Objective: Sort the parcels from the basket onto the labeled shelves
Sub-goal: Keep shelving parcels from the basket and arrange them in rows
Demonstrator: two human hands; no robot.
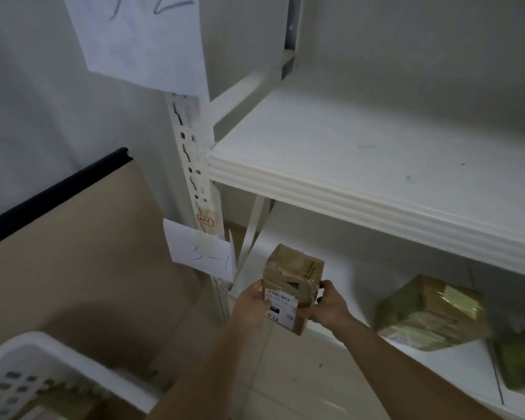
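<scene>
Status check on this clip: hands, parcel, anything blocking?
Left hand and right hand grip taped parcel at lower shelf edge. Wrapped parcel sits to the right. Path clear.

Dim, flat indoor light, soft motion blur throughout, wide-angle bending at the edges

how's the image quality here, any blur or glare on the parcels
Head view: soft all over and dim; the parcel held in the left hand and right hand is smeared, its label unreadable; glare on the taped parcel on the lower shelf; wide-angle bending at edges.
</scene>
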